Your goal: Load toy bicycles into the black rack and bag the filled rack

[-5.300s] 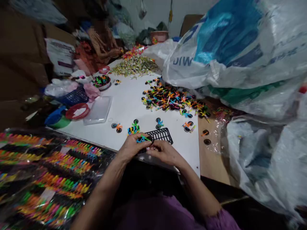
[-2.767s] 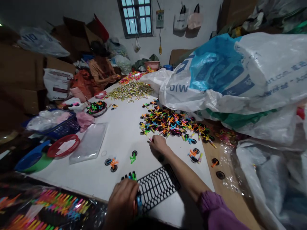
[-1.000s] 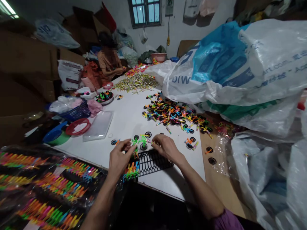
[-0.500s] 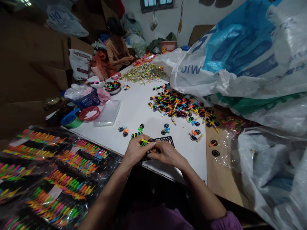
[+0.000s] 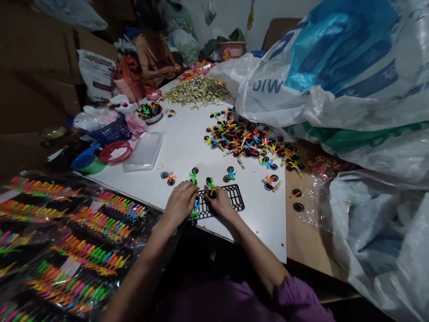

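Observation:
A black plastic grid tray (image 5: 237, 197) lies at the table's front edge, between and beneath my hands. In my right hand (image 5: 219, 203) is a small green and yellow toy bicycle (image 5: 210, 183) with black wheels, pinched upright over the tray. My left hand (image 5: 181, 202) is closed at the tray's left end; whatever its fingertips hold is hidden. Blue and green toy bicycles (image 5: 195, 209) stand in the tray's left end, partly covered by that hand. Just beyond my left fingertips lies a green toy bicycle (image 5: 194, 173). A blue one (image 5: 229, 174) and an orange one (image 5: 168, 177) lie on either side.
A heap of toy bicycles (image 5: 248, 138) spreads at right beneath big white plastic sacks (image 5: 268, 85). Bagged rows of colourful toys (image 5: 90, 255) lie at left. A blue basket (image 5: 115, 129), red dish (image 5: 115, 152) and clear plastic sheets (image 5: 144, 152) line the left edge. Another person (image 5: 154, 58) sits behind.
My hands have moved apart; they were together over a green and yellow toy bicycle. It is now in my right hand alone, and more of the tray shows. The view has shifted slightly.

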Demonstrator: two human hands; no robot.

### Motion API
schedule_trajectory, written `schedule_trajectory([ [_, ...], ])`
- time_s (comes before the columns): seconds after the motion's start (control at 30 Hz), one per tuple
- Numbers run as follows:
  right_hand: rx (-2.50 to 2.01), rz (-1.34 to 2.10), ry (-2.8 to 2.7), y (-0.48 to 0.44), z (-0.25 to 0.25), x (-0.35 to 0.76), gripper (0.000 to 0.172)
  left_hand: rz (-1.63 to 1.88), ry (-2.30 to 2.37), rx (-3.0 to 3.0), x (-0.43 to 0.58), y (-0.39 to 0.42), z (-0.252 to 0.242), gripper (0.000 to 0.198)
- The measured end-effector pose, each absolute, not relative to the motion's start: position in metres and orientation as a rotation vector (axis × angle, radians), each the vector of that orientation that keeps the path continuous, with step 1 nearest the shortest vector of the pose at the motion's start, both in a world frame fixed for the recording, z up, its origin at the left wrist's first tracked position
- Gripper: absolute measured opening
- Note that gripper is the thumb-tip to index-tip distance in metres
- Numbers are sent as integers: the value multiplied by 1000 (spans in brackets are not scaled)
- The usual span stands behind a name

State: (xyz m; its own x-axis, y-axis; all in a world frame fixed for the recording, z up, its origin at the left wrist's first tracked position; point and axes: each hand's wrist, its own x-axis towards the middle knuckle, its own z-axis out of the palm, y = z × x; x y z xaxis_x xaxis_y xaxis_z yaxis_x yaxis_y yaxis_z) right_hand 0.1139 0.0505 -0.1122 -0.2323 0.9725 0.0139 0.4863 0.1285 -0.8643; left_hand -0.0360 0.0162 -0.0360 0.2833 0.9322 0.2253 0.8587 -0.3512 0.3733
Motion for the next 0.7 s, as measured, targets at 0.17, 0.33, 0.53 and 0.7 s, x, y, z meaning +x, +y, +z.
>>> schedule_trajectory([
  [0.17,-1420,861,-2050,54,-115,104,6,644,1628,2294,-36,27,-40,16],
  [0.33,-1417,725,-2256,48,-114,110,18,628,1603,2279,-36,24,-41,20],
  [0.53,-1422,602,-2380,44,-119,102,21,768,1608,2365,-29,22,-53,22],
  [0.7,-1339,707,-2388,54,-120,110,17,830,1590,2429,-32,26,-60,20],
])
